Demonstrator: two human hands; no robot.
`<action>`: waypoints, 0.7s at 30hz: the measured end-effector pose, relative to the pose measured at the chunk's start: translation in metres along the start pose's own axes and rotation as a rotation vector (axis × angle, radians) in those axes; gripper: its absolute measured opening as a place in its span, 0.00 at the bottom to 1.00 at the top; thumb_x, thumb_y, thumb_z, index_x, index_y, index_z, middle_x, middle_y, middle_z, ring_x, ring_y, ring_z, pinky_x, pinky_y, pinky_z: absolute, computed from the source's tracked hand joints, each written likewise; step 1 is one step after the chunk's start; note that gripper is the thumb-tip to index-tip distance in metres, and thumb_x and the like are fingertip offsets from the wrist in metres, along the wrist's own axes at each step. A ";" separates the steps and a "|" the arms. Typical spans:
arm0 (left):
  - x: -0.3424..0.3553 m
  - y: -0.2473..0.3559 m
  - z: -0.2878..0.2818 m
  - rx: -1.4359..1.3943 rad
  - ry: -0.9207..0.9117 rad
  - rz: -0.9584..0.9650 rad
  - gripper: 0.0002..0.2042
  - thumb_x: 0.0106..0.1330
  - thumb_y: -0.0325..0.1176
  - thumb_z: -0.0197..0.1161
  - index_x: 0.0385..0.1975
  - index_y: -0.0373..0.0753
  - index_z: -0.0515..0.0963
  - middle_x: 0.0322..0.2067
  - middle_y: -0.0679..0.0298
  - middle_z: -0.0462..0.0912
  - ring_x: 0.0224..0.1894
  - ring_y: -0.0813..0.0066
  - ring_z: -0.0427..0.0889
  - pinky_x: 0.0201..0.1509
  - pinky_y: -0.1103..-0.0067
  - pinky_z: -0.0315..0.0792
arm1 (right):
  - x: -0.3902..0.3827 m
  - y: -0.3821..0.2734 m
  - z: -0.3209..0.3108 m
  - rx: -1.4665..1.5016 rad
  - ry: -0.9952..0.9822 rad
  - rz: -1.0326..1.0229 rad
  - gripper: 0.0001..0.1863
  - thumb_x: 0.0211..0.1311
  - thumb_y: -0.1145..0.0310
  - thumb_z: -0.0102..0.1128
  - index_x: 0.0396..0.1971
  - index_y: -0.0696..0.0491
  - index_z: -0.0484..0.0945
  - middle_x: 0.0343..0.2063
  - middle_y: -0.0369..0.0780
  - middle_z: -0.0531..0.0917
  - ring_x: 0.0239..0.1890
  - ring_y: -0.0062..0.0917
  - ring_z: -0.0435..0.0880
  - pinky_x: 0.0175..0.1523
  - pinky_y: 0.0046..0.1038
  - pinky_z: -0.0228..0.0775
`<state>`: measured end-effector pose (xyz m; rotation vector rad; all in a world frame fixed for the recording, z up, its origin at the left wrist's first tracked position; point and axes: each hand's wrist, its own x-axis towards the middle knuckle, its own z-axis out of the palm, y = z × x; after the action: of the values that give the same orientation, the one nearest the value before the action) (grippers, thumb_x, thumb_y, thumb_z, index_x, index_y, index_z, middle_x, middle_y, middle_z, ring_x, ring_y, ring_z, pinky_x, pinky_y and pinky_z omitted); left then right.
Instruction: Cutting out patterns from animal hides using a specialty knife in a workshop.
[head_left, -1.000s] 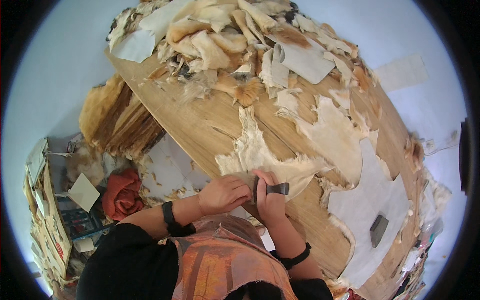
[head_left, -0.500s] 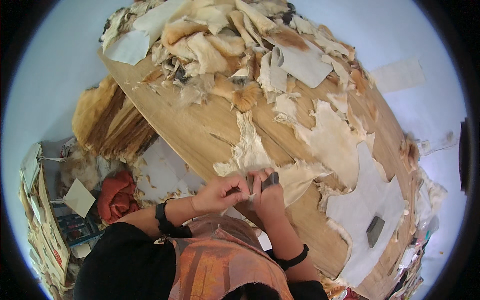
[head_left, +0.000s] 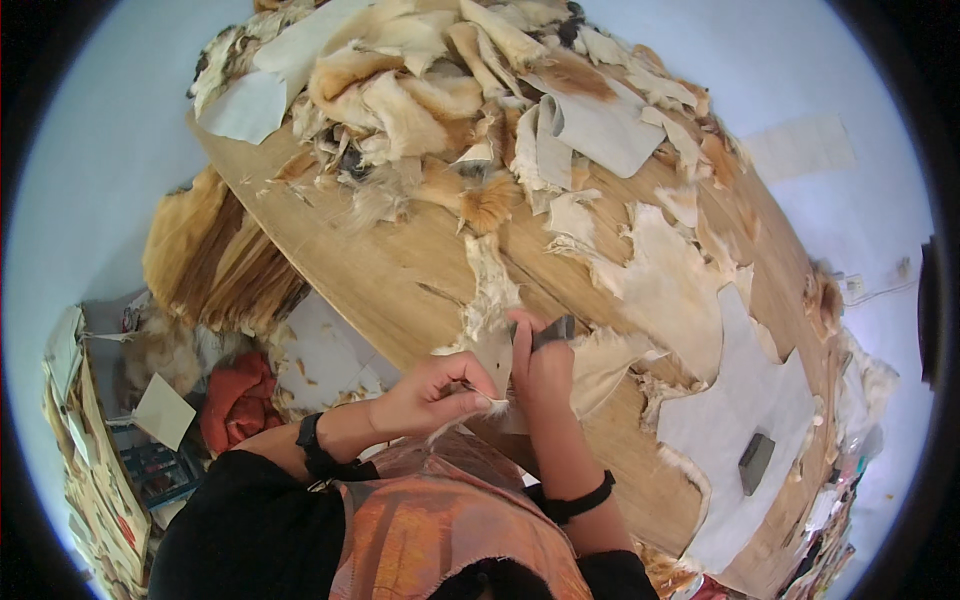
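Note:
A pale fur hide [head_left: 610, 372] lies across the wooden table's near left edge, with a narrow strip reaching up the board. My left hand [head_left: 435, 395] pinches a thin edge of this hide near the table edge, with wispy fur hanging below the fingers. Just to its right, my right hand [head_left: 540, 360] is closed on a dark flat metal cutting tool [head_left: 552, 330], its wide end pointing up and right over the hide.
Fur scraps [head_left: 400, 105] are heaped at the table's [head_left: 360, 270] far end. Pale cut hides [head_left: 740, 400] and a grey block [head_left: 756, 463] lie on the right. Stacked pelts [head_left: 215, 250], red cloth [head_left: 238, 400] and a cluttered shelf [head_left: 95, 430] are left of the table.
My right hand has risen up the hide with the tool. My left hand has drawn down and left, pulling the pinched edge toward me and apart from the right hand.

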<state>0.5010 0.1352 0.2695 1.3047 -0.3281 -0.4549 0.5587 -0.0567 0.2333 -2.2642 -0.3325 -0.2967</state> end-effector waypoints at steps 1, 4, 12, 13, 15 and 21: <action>0.001 0.005 -0.001 0.005 0.005 0.034 0.04 0.74 0.27 0.62 0.42 0.35 0.77 0.39 0.68 0.80 0.43 0.83 0.77 0.48 0.82 0.72 | 0.005 0.002 0.002 -0.005 -0.033 0.076 0.09 0.72 0.67 0.55 0.42 0.50 0.84 0.33 0.47 0.86 0.33 0.47 0.85 0.39 0.43 0.77; 0.001 0.015 -0.005 0.012 0.012 0.062 0.04 0.74 0.27 0.62 0.43 0.35 0.77 0.41 0.66 0.81 0.45 0.82 0.78 0.50 0.82 0.72 | 0.009 0.001 0.003 -0.001 -0.046 0.139 0.13 0.75 0.64 0.51 0.46 0.48 0.84 0.34 0.47 0.87 0.35 0.46 0.86 0.41 0.42 0.77; -0.016 0.057 -0.011 -0.266 0.061 0.329 0.07 0.74 0.34 0.63 0.42 0.39 0.73 0.35 0.62 0.81 0.39 0.73 0.81 0.45 0.79 0.74 | 0.031 -0.023 -0.004 -0.159 -0.119 0.336 0.20 0.77 0.55 0.46 0.60 0.38 0.80 0.32 0.48 0.87 0.31 0.48 0.85 0.37 0.44 0.77; -0.017 0.071 -0.014 -0.307 0.052 0.414 0.08 0.74 0.35 0.63 0.41 0.39 0.72 0.32 0.61 0.81 0.37 0.71 0.81 0.43 0.79 0.74 | 0.032 -0.025 -0.008 -0.172 -0.199 0.372 0.20 0.78 0.54 0.45 0.61 0.39 0.80 0.36 0.49 0.87 0.36 0.48 0.85 0.41 0.43 0.77; -0.028 0.091 -0.048 -0.213 0.029 0.361 0.10 0.74 0.38 0.64 0.42 0.38 0.73 0.29 0.61 0.81 0.35 0.70 0.82 0.41 0.76 0.74 | 0.028 -0.022 -0.015 -0.184 -0.260 0.415 0.21 0.78 0.53 0.44 0.61 0.40 0.79 0.40 0.51 0.87 0.40 0.47 0.86 0.45 0.42 0.77; -0.026 0.112 -0.086 1.678 0.386 0.108 0.24 0.52 0.29 0.73 0.52 0.42 0.78 0.51 0.58 0.81 0.55 0.56 0.77 0.62 0.66 0.67 | -0.007 0.006 -0.055 0.708 0.046 0.269 0.24 0.80 0.55 0.40 0.51 0.56 0.82 0.45 0.37 0.82 0.49 0.23 0.76 0.57 0.27 0.66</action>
<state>0.5348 0.2427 0.3583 2.9139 -0.4531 0.3373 0.5480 -0.1029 0.2626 -1.5741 -0.0799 -0.0679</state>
